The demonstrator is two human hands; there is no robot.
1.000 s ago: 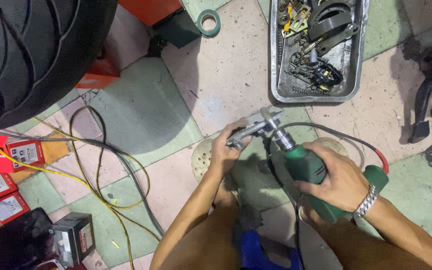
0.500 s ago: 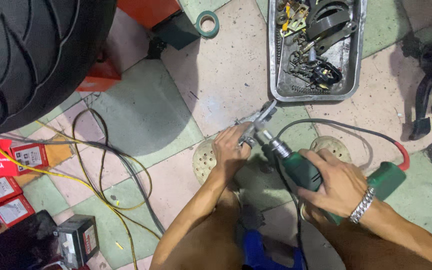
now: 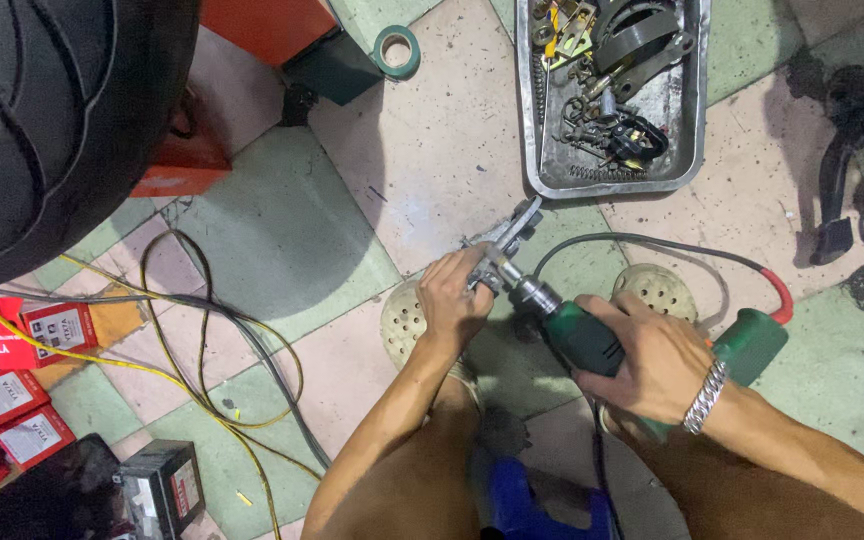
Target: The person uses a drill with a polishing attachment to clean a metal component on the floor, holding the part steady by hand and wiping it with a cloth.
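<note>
Crouched low over the tiled floor (image 3: 282, 240), the left hand (image 3: 452, 300) is clenched around a small grey metal part (image 3: 505, 238), pinning it just below the metal tray (image 3: 687, 120) of spare bits. The right hand (image 3: 652, 360) wraps fully round the green power tool (image 3: 592, 340), its nose touching that part. The part looks rigid, hard-edged and likely greasy, so a grip on its thick body seems safest; the tool looks weighty, best held mid-barrel.
</note>
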